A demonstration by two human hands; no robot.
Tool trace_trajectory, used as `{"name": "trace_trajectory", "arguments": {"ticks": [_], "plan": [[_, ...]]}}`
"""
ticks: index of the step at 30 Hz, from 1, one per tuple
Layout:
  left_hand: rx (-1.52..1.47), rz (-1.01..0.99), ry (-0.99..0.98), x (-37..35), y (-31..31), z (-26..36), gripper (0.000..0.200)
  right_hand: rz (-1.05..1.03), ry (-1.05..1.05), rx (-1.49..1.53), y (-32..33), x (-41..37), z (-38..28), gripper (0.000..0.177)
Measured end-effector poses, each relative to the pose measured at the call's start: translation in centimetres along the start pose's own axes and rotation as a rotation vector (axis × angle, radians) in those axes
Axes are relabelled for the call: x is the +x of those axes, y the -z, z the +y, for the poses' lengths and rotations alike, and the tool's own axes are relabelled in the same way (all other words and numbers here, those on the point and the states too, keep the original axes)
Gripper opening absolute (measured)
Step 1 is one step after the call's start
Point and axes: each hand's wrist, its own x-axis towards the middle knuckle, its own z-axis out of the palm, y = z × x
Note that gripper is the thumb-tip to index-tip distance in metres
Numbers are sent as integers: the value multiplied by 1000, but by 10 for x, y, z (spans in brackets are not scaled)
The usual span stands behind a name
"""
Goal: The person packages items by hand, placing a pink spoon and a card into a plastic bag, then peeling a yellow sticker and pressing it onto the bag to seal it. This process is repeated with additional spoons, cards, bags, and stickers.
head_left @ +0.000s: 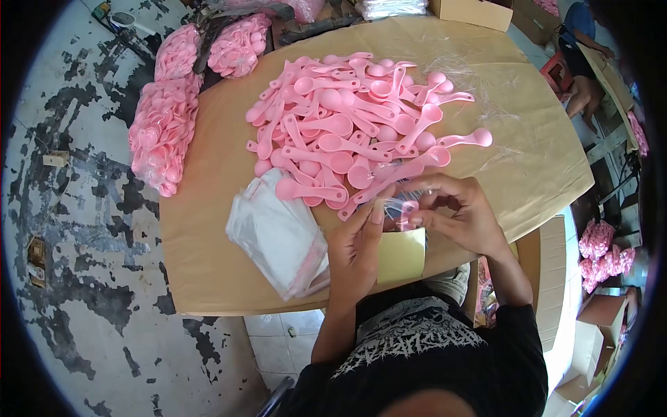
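Both hands are close together at the table's near edge, with clear plastic between them. My left hand [358, 240] pinches the clear plastic bag [392, 203] between thumb and fingertips. My right hand [455, 212] is curled, its thumb and fingers closed around the other side of the bag. A small pink piece [407, 217], like the end of a spoon handle, shows at the right fingertips; its other part is hidden. Just beyond the hands lies a large heap of pink measuring spoons [340, 125]. A stack of clear plastic bags [274, 233] lies left of my left hand.
A yellow pad [401, 256] lies below the hands. Filled bags of pink spoons [163, 132] sit along the table's far left edge. Thin plastic scraps [451, 69] are scattered at the far right. An open cardboard box [538, 278] stands by my right elbow. Another person [583, 62] sits at upper right.
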Motion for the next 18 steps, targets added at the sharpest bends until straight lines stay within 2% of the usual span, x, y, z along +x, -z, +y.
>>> {"name": "trace_trajectory", "arguments": {"ticks": [1, 4, 5, 10, 14, 18], "plan": [[44, 13, -57, 1, 1, -4, 30, 23, -8, -4, 1, -1, 3, 20], [-41, -2, -113, 4, -2, -6, 29, -167, -91, 15, 9, -3, -3, 20], [-106, -14, -112, 4, -3, -6, 29, -163, -57, 4, 11, -2, -5, 19], [75, -172, -150, 0, 8, 0, 26, -71, 20, 85, 11, 0, -5, 15], [118, -265, -138, 2, 15, 6, 21, -122, 132, -24, 19, 1, -2, 19], [84, -248, -126, 1, 11, 5, 18, -131, 212, 13, 25, -2, 5, 21]]}}
